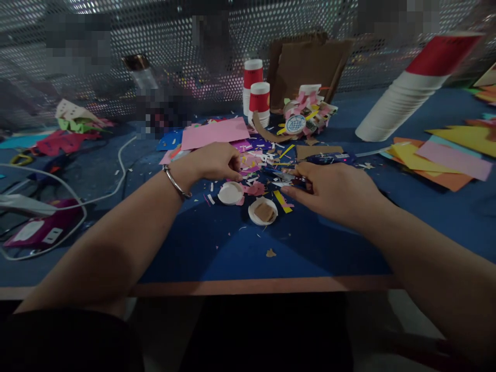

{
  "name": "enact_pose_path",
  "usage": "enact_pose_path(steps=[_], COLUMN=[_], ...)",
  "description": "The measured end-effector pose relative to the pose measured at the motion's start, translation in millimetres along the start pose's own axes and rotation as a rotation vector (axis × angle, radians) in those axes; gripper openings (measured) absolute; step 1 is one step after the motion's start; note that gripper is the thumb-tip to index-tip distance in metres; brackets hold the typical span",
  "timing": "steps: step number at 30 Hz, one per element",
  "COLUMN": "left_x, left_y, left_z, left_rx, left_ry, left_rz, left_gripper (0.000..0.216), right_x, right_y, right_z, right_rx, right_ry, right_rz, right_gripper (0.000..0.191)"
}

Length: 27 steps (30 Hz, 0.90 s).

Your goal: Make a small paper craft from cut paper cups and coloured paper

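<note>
My left hand (219,160) reaches over a scatter of paper scraps, its fingers curled and pointing down. Whatever lies between its fingertips, if anything, is hidden. In my right hand (329,183) are what look like scissors (284,177), their pale blades pointing left over the scraps. Just below my left fingers lies a small white disc (231,193). Nearer to me, a second white disc (251,213) carries a piece of brown cardboard (265,212). Behind my right knuckles rests a dark blue tool with a small red light (329,157), perhaps a glue gun.
Stacked red-and-white paper cups (259,101) and a cup covered in paper strips (310,111) stand at the back. Another long cup stack (403,98) leans on the right, near coloured paper sheets (437,155). Pink paper (215,133), a purple power strip (42,225) and white cables are leftward.
</note>
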State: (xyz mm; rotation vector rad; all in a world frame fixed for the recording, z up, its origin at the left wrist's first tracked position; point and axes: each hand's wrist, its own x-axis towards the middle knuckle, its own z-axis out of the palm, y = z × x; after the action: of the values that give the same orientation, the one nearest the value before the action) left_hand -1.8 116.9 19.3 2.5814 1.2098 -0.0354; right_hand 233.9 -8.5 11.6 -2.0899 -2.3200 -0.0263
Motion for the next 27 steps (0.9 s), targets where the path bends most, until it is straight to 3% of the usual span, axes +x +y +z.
enact_pose_path(steps=[4, 9, 14, 18, 23, 27], left_x=[-1, -6, -22, -31, -27, -17], left_y=[-1, -4, 7, 18, 28, 36], left_z=[0, -8, -14, -5, 12, 20], left_rx=[-0.067, -0.26, -0.46, -0.694, -0.922, -0.941], left_ry=[0.011, 0.17, 0.275, 0.358, 0.366, 0.341], left_rz=[-0.009, -0.041, -0.079, -0.095, -0.003, 0.159], left_gripper=[0.015, 0.016, 0.012, 0.005, 0.007, 0.008], right_x=[0, 1, 1, 2, 7, 13], right_y=[1, 4, 6, 6, 9, 13], right_z=[1, 2, 0, -1, 8, 15], right_rx=[0.032, 0.11, 0.362, 0.514, 0.676, 0.729], right_ry=[0.017, 0.065, 0.167, 0.251, 0.384, 0.407], right_rz=[-0.003, -0.031, -0.084, -0.103, -0.1, -0.145], right_gripper=[0.041, 0.038, 0.034, 0.035, 0.035, 0.029])
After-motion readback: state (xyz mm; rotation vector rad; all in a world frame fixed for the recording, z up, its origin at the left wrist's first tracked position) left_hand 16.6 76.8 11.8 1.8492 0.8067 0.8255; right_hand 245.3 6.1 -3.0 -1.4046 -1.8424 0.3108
